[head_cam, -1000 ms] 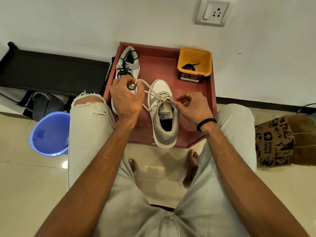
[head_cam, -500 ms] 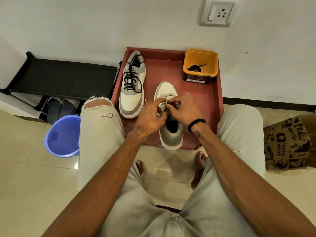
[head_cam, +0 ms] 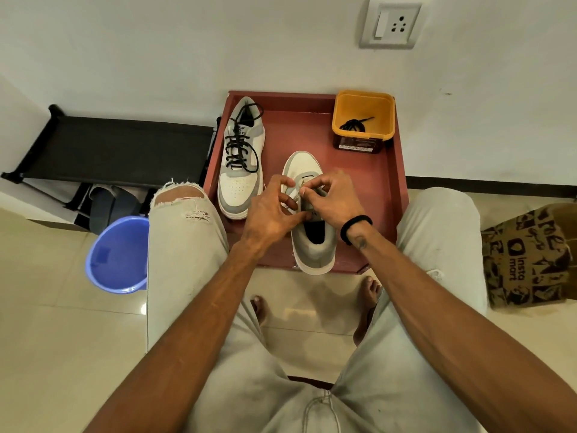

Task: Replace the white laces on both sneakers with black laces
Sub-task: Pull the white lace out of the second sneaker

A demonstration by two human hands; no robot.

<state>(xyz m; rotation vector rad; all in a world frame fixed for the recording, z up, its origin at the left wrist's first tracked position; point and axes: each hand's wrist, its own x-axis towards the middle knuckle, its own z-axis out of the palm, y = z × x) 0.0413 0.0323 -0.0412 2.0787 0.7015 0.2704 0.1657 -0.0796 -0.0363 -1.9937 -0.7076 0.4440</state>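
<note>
Two grey-and-white sneakers stand on a red tray [head_cam: 387, 182]. The left sneaker [head_cam: 240, 157] carries black laces. The right sneaker [head_cam: 312, 242] sits under both my hands, heel toward me. My left hand [head_cam: 274, 210] and my right hand [head_cam: 331, 198] meet over its eyelets, fingers curled and pinching the white lace [head_cam: 302, 192], which is mostly hidden by my fingers. A black lace [head_cam: 354, 124] lies coiled in a yellow tub [head_cam: 363, 103] at the tray's far right corner.
A blue plastic bucket [head_cam: 117, 254] stands on the tiled floor to the left, beside a black shoe rack [head_cam: 125, 148]. A printed paper bag [head_cam: 530, 254] sits at the right. My knees flank the tray, and my bare feet rest below it.
My left hand came back from the upper left, where it had drawn the white lace out, and now meets my right hand over the right sneaker's eyelets. The left sneaker is uncovered.
</note>
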